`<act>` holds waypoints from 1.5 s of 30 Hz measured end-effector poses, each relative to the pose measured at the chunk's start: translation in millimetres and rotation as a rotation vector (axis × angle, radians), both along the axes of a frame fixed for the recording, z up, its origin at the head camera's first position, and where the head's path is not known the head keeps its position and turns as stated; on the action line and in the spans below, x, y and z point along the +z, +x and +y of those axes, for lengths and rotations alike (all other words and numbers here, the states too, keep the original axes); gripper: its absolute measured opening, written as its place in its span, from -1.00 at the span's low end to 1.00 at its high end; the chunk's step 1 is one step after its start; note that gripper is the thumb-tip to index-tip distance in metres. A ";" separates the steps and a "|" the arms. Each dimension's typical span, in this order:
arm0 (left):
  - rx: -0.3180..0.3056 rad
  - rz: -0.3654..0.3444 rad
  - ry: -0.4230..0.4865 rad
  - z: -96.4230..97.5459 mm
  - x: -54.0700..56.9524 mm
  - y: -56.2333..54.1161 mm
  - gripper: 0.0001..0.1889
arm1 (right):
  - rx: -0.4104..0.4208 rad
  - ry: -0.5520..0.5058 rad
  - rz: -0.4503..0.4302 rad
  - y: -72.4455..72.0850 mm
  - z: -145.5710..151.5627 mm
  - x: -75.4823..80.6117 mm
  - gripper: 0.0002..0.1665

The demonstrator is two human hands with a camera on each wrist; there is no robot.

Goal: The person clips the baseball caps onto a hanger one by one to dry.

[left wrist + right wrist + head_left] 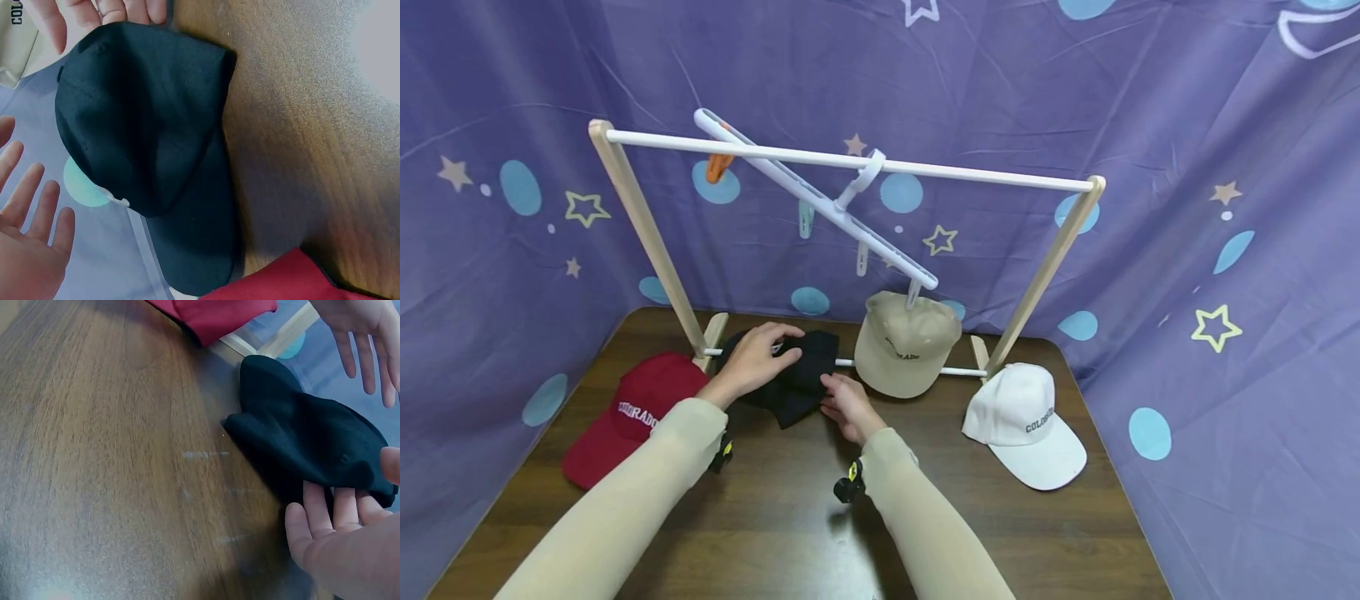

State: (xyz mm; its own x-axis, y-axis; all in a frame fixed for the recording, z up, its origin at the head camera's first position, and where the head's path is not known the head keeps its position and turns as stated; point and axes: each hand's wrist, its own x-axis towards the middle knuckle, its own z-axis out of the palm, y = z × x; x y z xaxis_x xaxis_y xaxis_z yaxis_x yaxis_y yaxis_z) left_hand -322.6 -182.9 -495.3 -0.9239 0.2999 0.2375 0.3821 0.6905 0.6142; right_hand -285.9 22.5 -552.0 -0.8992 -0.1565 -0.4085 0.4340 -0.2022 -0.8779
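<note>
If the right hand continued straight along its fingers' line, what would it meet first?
The right hand would meet the black fabric baseball cap first; its fingertips appear tucked under the cap's edge, though exact contact is hard to judge.

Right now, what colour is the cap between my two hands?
The cap is black; its colour shows best in the head view.

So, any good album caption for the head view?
Black cap between red cap and beige cap: left hand above, right hand at its edge.

Black cap (811, 367) partly hidden behind left hand (758, 360), head view.
</note>
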 end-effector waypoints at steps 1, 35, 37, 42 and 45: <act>-0.002 0.005 -0.002 0.4 -0.1 -0.1 -0.61 | -0.001 0.002 0.004 0.2 0.3 -0.2 -0.35; -0.067 0.020 0.010 14.6 6.1 -6.3 -0.65 | 0.139 0.080 0.201 3.1 22.0 18.6 -0.72; -0.072 0.016 0.008 16.1 8.1 -6.4 -0.65 | 0.170 0.087 0.221 3.4 24.4 20.8 -0.72; -0.086 0.002 0.013 19.1 12.4 -6.4 -0.64 | 0.263 0.093 0.274 3.3 31.0 25.4 -0.58; -0.101 -0.007 0.025 20.9 14.6 -6.6 -0.64 | 0.305 0.113 0.294 3.7 34.0 28.2 -0.53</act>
State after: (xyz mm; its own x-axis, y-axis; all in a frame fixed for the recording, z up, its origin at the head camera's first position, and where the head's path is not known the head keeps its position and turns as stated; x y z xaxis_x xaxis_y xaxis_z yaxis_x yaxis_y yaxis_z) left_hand -329.2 -162.0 -480.7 -0.8910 0.3855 0.2400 0.4446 0.6333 0.6335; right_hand -282.1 56.5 -523.8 -0.8994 -0.4017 -0.1721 0.1874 0.0012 -0.9823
